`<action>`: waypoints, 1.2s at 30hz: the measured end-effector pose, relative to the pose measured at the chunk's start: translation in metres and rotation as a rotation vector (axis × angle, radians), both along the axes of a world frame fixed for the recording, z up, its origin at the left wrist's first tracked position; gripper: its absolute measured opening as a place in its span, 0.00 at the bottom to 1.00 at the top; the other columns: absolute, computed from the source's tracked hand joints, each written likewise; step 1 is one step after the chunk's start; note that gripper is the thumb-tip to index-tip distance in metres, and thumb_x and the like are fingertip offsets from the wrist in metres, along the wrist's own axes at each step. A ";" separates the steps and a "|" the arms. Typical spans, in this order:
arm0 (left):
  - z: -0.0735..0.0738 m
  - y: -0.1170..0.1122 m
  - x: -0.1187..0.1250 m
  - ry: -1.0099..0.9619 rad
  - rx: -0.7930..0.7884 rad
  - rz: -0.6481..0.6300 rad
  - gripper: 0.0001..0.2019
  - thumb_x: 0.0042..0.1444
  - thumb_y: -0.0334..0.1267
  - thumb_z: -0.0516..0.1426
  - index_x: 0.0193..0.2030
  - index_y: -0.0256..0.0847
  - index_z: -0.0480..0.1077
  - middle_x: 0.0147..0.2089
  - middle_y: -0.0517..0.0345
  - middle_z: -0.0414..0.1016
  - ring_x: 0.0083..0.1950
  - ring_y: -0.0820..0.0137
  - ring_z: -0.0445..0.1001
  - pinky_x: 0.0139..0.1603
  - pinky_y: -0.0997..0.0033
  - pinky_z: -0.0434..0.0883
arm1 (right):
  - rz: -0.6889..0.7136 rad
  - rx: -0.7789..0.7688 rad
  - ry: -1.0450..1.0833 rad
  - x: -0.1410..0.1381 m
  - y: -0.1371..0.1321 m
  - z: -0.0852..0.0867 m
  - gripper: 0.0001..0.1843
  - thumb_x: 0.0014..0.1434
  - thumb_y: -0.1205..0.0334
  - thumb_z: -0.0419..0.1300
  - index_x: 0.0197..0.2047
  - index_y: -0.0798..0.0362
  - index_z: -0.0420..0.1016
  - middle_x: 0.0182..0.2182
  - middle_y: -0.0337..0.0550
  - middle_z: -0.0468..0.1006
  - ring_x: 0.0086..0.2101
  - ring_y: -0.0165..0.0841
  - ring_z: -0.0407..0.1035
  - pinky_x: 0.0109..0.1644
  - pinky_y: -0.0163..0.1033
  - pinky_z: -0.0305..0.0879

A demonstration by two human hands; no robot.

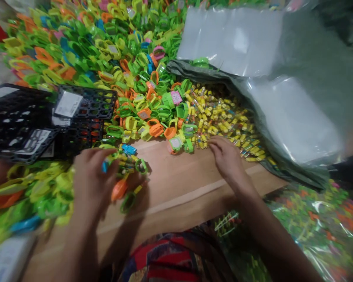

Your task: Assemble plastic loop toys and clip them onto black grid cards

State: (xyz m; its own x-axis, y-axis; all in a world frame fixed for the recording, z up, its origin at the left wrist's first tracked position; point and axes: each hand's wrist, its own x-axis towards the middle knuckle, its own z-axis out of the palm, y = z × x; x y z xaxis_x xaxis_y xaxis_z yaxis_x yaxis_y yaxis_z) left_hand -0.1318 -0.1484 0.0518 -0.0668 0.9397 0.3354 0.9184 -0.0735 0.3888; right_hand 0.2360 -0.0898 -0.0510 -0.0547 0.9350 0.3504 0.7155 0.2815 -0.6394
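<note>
My left hand (91,181) is closed around a bunch of small plastic toy rings (126,172), orange, green and blue, held just above the wooden floor (176,184). My right hand (228,158) reaches forward with its fingers curled down at the near edge of a pile of small yellow toy pieces (223,121); whether it grips one is hidden. A large heap of green, yellow and orange plastic rings (106,51) spreads across the floor beyond both hands.
Black plastic baskets (32,121) with white labels stand at the left. A big grey plastic bag (282,78) lies open at the right, the yellow pieces spilling from it. Packed clear bags (317,231) lie at the lower right, more rings at the lower left.
</note>
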 end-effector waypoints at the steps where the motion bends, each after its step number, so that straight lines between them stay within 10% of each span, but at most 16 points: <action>1: -0.008 0.003 0.012 -0.062 -0.047 -0.065 0.10 0.61 0.41 0.57 0.44 0.43 0.78 0.43 0.49 0.74 0.47 0.54 0.71 0.48 0.54 0.67 | 0.014 0.007 -0.050 0.002 0.005 -0.005 0.14 0.68 0.65 0.53 0.46 0.52 0.80 0.49 0.53 0.80 0.51 0.45 0.72 0.58 0.53 0.66; 5: -0.055 0.023 0.076 -0.290 -0.279 -0.287 0.08 0.61 0.34 0.56 0.42 0.41 0.77 0.43 0.48 0.77 0.47 0.58 0.73 0.47 0.59 0.68 | 0.126 0.042 -0.185 -0.009 0.005 -0.015 0.16 0.68 0.66 0.51 0.48 0.53 0.79 0.50 0.54 0.79 0.51 0.46 0.70 0.57 0.53 0.64; 10: -0.086 0.049 0.118 -0.269 -0.235 -0.192 0.03 0.59 0.32 0.59 0.40 0.40 0.72 0.43 0.48 0.74 0.47 0.57 0.70 0.47 0.59 0.66 | 0.239 0.011 -0.271 -0.021 -0.007 -0.010 0.14 0.69 0.65 0.53 0.50 0.51 0.79 0.48 0.53 0.76 0.51 0.47 0.66 0.57 0.53 0.63; 20: -0.076 0.044 0.102 -0.224 -0.104 -0.036 0.09 0.64 0.33 0.52 0.50 0.40 0.68 0.47 0.45 0.73 0.51 0.55 0.69 0.52 0.54 0.68 | 0.136 -0.020 -0.181 -0.028 -0.024 -0.004 0.07 0.69 0.64 0.56 0.47 0.51 0.75 0.43 0.47 0.80 0.45 0.46 0.69 0.53 0.52 0.61; 27: -0.081 0.064 0.113 -0.205 -0.145 -0.204 0.30 0.58 0.41 0.64 0.65 0.37 0.64 0.61 0.39 0.69 0.60 0.50 0.67 0.59 0.50 0.68 | 0.096 0.030 0.012 -0.042 -0.033 0.008 0.15 0.70 0.63 0.53 0.57 0.51 0.73 0.45 0.50 0.77 0.45 0.42 0.72 0.50 0.47 0.68; 36: -0.063 0.053 0.078 -0.355 -0.140 -0.069 0.09 0.60 0.31 0.55 0.41 0.39 0.77 0.40 0.53 0.80 0.40 0.64 0.75 0.45 0.64 0.70 | 0.220 -0.038 0.116 -0.054 -0.043 0.007 0.14 0.71 0.64 0.51 0.54 0.50 0.74 0.46 0.50 0.75 0.48 0.41 0.71 0.53 0.47 0.70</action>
